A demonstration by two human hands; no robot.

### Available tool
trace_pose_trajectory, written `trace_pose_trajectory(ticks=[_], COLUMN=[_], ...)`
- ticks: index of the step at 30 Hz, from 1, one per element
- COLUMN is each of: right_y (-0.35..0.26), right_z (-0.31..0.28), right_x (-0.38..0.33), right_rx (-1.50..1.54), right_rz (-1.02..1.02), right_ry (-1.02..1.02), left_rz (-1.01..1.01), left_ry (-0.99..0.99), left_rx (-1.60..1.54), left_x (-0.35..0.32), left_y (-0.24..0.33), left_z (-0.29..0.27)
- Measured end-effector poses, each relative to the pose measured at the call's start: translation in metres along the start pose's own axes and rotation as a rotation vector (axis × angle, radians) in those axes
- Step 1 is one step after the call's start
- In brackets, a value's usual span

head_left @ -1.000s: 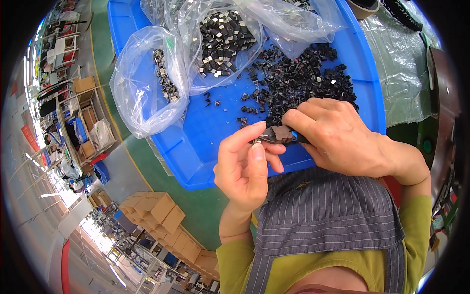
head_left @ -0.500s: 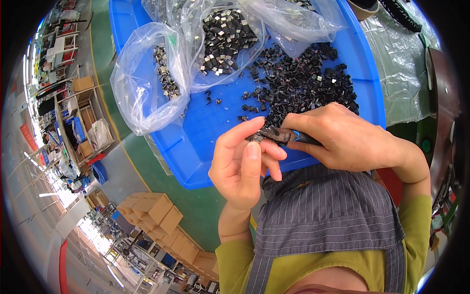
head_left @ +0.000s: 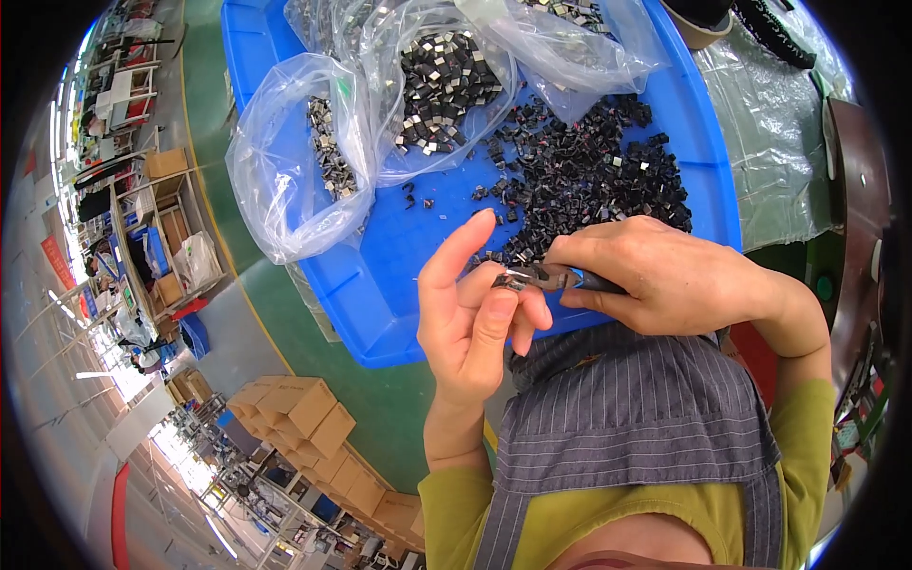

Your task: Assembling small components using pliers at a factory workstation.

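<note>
You are trimming one small dark part (head_left: 501,281) at a time, and most of the work looks to be still ahead: a large loose heap of black parts (head_left: 589,180) is lying in the blue tray (head_left: 399,285), beside clear plastic bags (head_left: 380,114) holding more pieces. Your left hand (head_left: 475,323) is pinching the part between thumb and bent fingers, index finger raised straight. Your right hand (head_left: 655,280) is gripping small pliers (head_left: 551,278), whose tips are meeting the part just above the tray's near edge.

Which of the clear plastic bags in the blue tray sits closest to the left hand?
The leftmost bag, hanging over the blue tray rim. It lies nearest the left hand; the other two bags sit farther up the tray.
</note>
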State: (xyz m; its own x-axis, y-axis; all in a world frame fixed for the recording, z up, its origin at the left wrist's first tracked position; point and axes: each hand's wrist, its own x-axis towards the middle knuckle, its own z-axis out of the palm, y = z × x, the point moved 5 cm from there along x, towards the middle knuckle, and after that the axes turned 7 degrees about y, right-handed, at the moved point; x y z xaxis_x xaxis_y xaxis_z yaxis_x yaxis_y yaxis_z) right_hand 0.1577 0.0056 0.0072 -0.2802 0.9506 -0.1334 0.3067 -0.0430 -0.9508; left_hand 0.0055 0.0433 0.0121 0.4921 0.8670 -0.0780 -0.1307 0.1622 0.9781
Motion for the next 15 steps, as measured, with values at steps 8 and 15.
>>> trace_pose_trajectory(ticks=[8,15], right_y=[-0.0028,-0.0036], right_z=[-0.0013,-0.0035], right_x=[-0.0018,-0.001], right_rx=[0.063,0.079], right_rz=[0.007,0.061], right_ry=[-0.065,-0.089], left_rz=[0.022,-0.017], left_ry=[-0.107,-0.109], left_rx=[0.117,0.109], left_x=[0.0062,0.0089], left_y=[0.0091,0.0083], left_z=[-0.0009,0.003])
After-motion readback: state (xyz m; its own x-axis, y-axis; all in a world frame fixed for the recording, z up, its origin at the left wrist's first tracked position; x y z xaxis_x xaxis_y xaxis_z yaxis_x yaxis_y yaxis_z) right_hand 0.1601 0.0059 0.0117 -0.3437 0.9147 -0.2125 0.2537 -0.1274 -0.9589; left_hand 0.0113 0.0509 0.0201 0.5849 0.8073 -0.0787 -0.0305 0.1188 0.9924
